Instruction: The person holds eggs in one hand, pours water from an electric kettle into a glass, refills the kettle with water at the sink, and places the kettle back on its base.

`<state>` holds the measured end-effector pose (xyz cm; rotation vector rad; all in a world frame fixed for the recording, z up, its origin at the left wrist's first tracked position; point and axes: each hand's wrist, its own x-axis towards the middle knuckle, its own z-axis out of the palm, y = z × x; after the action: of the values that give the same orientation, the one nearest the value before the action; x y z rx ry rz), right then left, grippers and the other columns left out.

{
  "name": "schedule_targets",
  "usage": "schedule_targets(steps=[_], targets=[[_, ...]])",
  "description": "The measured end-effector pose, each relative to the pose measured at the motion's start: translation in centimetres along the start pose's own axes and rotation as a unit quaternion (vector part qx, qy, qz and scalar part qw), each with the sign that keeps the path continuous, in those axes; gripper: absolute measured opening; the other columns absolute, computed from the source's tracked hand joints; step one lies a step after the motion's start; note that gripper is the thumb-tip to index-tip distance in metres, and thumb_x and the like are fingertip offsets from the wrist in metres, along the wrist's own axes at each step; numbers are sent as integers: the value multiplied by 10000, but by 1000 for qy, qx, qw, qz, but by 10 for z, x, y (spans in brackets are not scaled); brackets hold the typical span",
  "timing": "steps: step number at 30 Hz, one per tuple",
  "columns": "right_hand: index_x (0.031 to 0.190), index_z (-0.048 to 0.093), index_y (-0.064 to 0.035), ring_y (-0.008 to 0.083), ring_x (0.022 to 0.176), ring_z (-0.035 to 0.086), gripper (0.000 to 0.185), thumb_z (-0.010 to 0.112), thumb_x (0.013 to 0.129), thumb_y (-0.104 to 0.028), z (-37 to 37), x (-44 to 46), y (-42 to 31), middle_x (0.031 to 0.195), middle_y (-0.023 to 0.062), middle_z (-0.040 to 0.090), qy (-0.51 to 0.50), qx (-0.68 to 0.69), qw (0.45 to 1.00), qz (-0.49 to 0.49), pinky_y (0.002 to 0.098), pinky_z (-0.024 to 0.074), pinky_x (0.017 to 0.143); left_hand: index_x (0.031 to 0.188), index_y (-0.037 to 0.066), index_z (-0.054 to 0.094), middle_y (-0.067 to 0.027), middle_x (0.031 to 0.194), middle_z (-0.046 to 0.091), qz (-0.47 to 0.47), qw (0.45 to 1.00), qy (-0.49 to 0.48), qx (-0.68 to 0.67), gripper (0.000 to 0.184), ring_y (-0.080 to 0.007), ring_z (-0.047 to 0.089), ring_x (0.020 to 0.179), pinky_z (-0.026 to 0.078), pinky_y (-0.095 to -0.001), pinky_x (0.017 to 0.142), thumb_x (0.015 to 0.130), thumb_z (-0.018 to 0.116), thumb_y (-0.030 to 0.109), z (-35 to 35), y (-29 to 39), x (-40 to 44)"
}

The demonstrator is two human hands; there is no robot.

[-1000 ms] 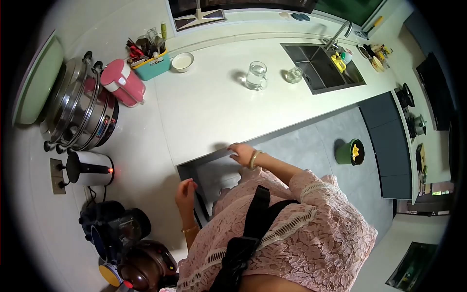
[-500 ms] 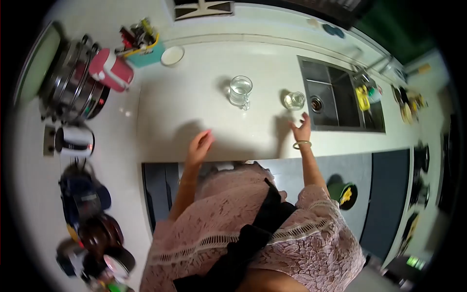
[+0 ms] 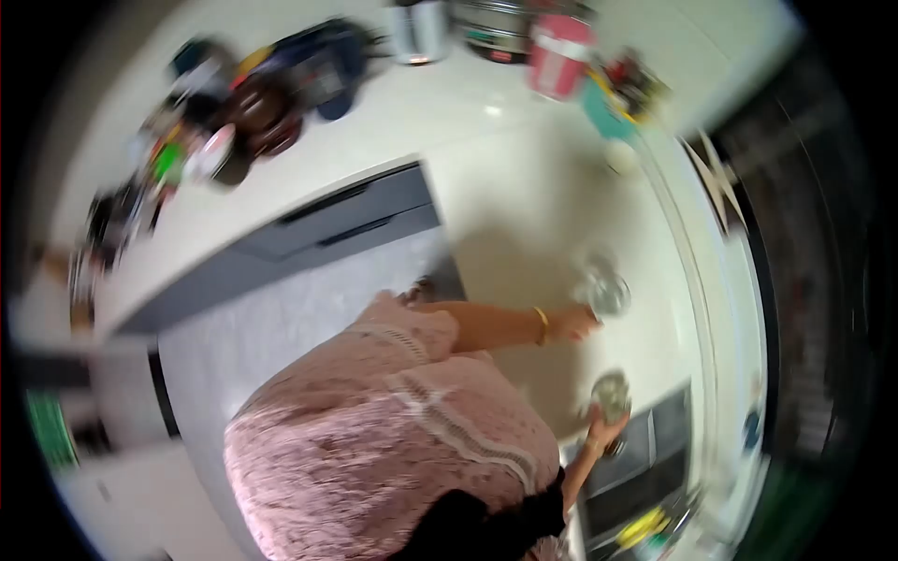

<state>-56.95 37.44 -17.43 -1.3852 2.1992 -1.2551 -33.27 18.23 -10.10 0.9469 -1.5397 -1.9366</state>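
Motion blur softens the view. My left hand (image 3: 572, 324), with a gold bracelet at the wrist, reaches over the white counter. Its fingertips are at the handle side of the clear glass mug (image 3: 609, 288); whether they grip the handle is too blurred to tell. Beside the sink, my right hand (image 3: 609, 430) has its fingers around the near side of a small glass jar (image 3: 612, 395). The mug and the jar both look upright, a short way apart.
The metal sink (image 3: 631, 463) lies at the lower right, with a yellow item (image 3: 642, 528) near it. A pink jug (image 3: 559, 58), a teal utensil holder (image 3: 606, 110) and a small white bowl (image 3: 621, 157) are at the top. Dark appliances (image 3: 318, 70) line the left counter.
The view has turned strongly. My left hand has moved from near the counter edge to the mug, and my right hand has reached the glass jar and closed around it.
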Motion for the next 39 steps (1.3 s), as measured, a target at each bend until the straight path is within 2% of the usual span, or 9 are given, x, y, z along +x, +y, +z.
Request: schedule_targets(steps=[1,6,13,15,20,22,29,35,39], targets=[[1198,374,17,288,997,463,778,751,563,-228,4,-3,13,1139,179,445,0,113,987,117,394,385,855,855,37,566,-90,772,571,-129,989,23,64,257,-217,551,716,446,-341,650,839,473,276,4,24,2],[1123,421,15,216,933,476,618,748,616,-120,-4,-9,-5,1065,140,487,-15,98,990,95,342,424,788,802,8,547,-128,720,561,-42,974,202,90,339,-250,540,685,412,-380,632,860,426,320,20,-5,0],[1080,442,16,240,877,502,600,760,589,-119,-4,-10,-20,1017,137,509,-37,28,997,69,354,436,759,809,9,540,-134,775,564,-30,979,189,74,326,-250,525,718,401,-369,658,859,433,313,-1,-1,-27],[1084,441,15,252,883,503,604,758,585,-109,-3,-6,-32,1024,142,510,-52,98,979,174,359,438,760,804,11,539,-125,773,563,-21,977,198,72,322,-237,521,711,397,-360,649,857,440,313,-11,2,-42],[1072,452,13,253,902,493,600,753,563,-81,41,54,-42,1015,144,508,-114,157,971,138,368,433,781,806,19,534,-105,744,549,-27,972,229,38,324,-182,492,673,381,-334,614,858,453,329,-28,-3,-35],[1079,450,6,262,919,486,603,738,553,-55,59,74,-71,1016,142,502,-163,46,985,-40,378,423,806,870,6,547,-123,811,562,-50,966,252,38,336,-213,511,725,390,-344,649,855,449,327,-43,2,-47],[1065,458,8,270,950,479,576,715,551,-33,171,144,-139,1020,146,495,-281,108,949,-95,383,410,830,897,-5,570,-160,878,575,-106,909,401,-29,324,-257,540,762,402,-356,680,853,462,297,-107,16,-91],[1057,459,0,230,950,473,550,730,583,-63,294,171,-193,1014,109,498,-398,207,868,-214,348,390,833,912,29,550,-163,814,557,16,811,579,85,258,-259,528,734,408,-340,660,856,469,268,-151,-4,-139],[1011,480,-20,214,896,509,526,738,557,-86,364,154,-254,966,96,523,-468,245,807,-263,329,409,794,932,29,547,-86,778,543,-57,763,643,-21,232,-147,484,737,399,-275,690,871,473,240,-171,4,-184]])
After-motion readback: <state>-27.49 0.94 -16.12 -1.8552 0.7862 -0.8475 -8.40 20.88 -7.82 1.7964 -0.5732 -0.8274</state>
